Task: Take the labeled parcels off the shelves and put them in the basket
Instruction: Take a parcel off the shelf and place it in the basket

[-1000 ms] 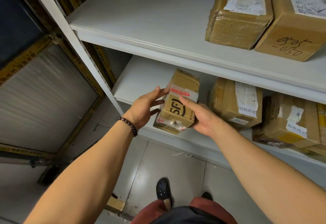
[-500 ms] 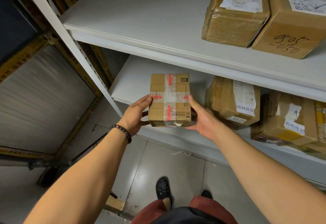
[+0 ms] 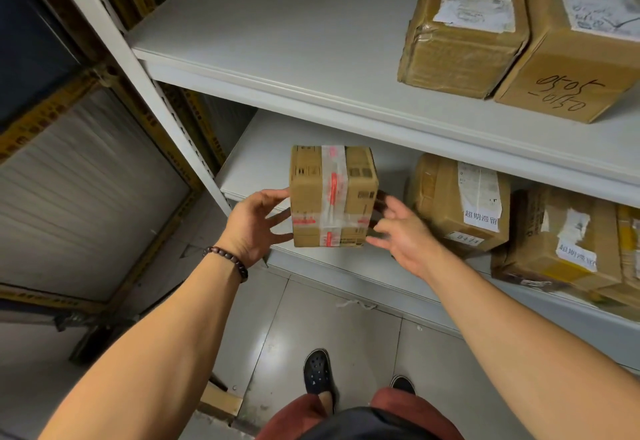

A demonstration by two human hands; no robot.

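Observation:
A small cardboard parcel (image 3: 333, 195) with clear and red tape sits upright between my hands, in front of the lower shelf (image 3: 256, 162). My left hand (image 3: 254, 228), with a bead bracelet on its wrist, presses the parcel's left side. The spread, blurred fingers of my right hand (image 3: 403, 235) touch its right side. No label shows on the face turned to me. Labeled parcels stay on the lower shelf: one (image 3: 457, 204) just right of my right hand, another (image 3: 561, 242) further right. No basket is in view.
The upper shelf (image 3: 294, 34) holds two parcels at the right: one with a printed label (image 3: 460, 31) and one with handwritten numbers (image 3: 571, 52). A white shelf upright (image 3: 138, 76) stands at the left beside a yellow-framed rack. My feet are on the grey tiled floor (image 3: 311, 318).
The parcel has been turned in my hands from tilted, with its logo side showing, to upright with its taped face toward me. My right fingers have loosened and spread.

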